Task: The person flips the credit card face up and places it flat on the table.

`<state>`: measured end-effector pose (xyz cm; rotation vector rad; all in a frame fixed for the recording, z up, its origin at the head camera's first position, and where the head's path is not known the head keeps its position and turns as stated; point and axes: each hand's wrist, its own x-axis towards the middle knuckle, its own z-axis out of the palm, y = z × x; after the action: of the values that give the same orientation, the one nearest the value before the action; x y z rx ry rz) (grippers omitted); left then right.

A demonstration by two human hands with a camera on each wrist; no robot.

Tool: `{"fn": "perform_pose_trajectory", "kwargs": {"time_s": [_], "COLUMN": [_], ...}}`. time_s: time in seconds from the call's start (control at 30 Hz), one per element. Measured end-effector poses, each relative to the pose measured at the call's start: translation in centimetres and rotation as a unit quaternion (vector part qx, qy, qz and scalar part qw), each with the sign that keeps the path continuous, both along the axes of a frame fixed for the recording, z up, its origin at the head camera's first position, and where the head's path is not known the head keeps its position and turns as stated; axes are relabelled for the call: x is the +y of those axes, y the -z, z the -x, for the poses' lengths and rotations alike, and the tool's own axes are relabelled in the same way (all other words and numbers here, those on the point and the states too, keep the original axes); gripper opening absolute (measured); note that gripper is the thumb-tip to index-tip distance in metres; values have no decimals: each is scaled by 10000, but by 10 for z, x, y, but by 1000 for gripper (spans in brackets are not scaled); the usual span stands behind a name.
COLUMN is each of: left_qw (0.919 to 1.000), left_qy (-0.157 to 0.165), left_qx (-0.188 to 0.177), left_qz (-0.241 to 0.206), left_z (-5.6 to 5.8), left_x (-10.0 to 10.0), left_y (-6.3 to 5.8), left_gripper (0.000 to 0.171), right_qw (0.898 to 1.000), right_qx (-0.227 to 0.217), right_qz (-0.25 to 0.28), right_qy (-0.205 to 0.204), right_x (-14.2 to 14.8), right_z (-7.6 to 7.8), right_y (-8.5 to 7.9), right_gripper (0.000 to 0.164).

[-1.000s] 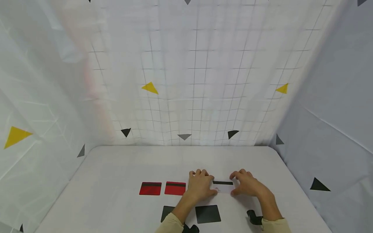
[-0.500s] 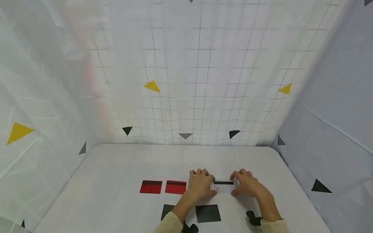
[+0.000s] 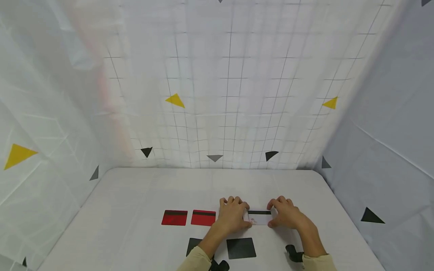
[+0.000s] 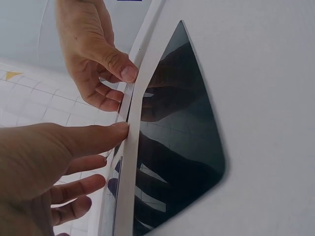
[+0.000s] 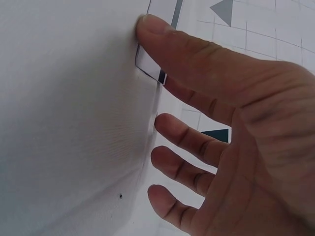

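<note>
Hardly anything is moving since the earlier frame; only the head view is drifting slightly, hands and cards keeping their places. White card (image 3: 260, 219) is lying on the table (image 3: 135, 195) between both hands, long axis running left to right. Left hand (image 3: 232, 216) is pinching its left end between thumb and forefinger; right hand (image 3: 288, 216) is pinching the right end likewise, remaining fingers parted, loosely bent. Neither hand is sitting nearer. Red cards (image 3: 174, 218) are lying leftward, dark card (image 3: 241, 248) nearer the person.

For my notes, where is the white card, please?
In the head view, the white card is right of centre, between the left hand and right hand.
</note>
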<state>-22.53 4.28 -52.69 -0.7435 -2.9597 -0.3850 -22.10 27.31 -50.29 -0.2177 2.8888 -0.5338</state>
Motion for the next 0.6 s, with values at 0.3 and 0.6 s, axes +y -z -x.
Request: {"fn": "perform_pose_trajectory", "kwargs": {"time_s": [0.3, 0.6], "left_qw": [9998, 9993], "left_qy": [108, 275], "left_qx": [-71, 159], "left_qz": [-137, -204], "left_z": [2, 3], "left_x": [-2, -2], "left_y": [1, -4], "left_gripper": [51, 49], "right_qw": [10000, 9997], "right_qx": [-65, -179], "right_qz": [35, 155], "right_qy": [34, 72], "right_x": [0, 2], "right_z": [1, 0], "right_y": [1, -2], "right_gripper": [50, 52]}}
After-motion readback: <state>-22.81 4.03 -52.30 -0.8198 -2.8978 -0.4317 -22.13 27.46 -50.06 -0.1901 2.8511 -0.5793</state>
